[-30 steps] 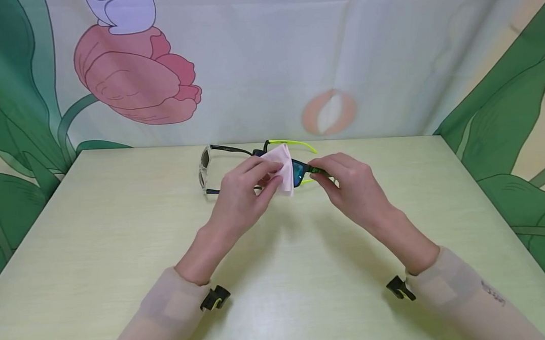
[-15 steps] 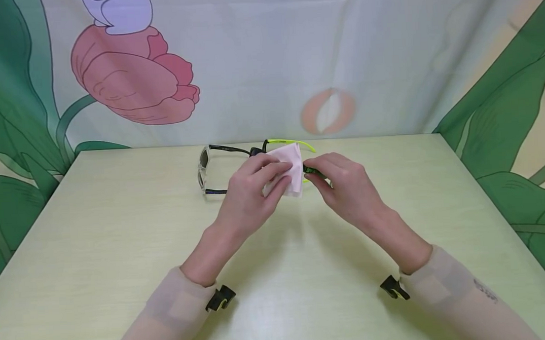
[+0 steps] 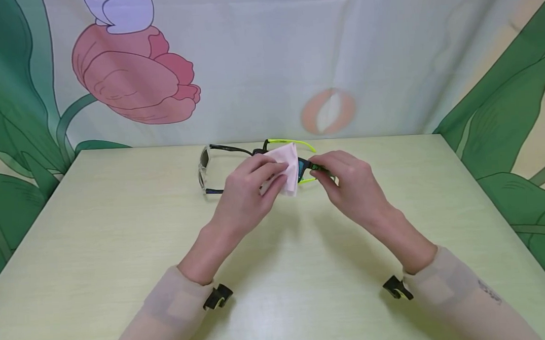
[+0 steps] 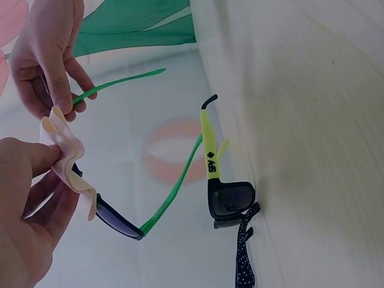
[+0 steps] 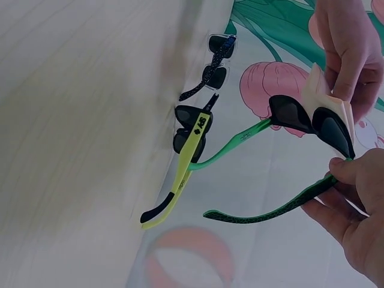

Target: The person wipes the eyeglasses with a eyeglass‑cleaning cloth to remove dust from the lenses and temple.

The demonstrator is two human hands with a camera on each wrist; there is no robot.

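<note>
My left hand (image 3: 248,194) pinches a folded pale pink cloth (image 3: 290,164) between thumb and fingers. That cloth lies against the front of a pair of sunglasses (image 5: 291,115) with dark lenses and green temples. My right hand (image 3: 352,181) grips one temple near the hinge, its outer side patterned black and green. Both lenses show from behind in the right wrist view, the cloth overlapping one of them. In the head view a strip of blue-green lens (image 3: 301,169) shows beside the cloth; the rest of the frame is hidden. The sunglasses are held up above the table.
Behind the held pair, black sunglasses with yellow temples (image 3: 291,141) lie on the pale wooden table (image 3: 277,271). Left of them sits a clear-framed pair (image 3: 203,165) with dark speckled temples. A printed curtain (image 3: 249,64) hangs at the table's far edge.
The cloth slid right across the lens until it covered it, then back slightly left, baring a strip of lens. My right hand moved left and then right again, still gripping the temple.
</note>
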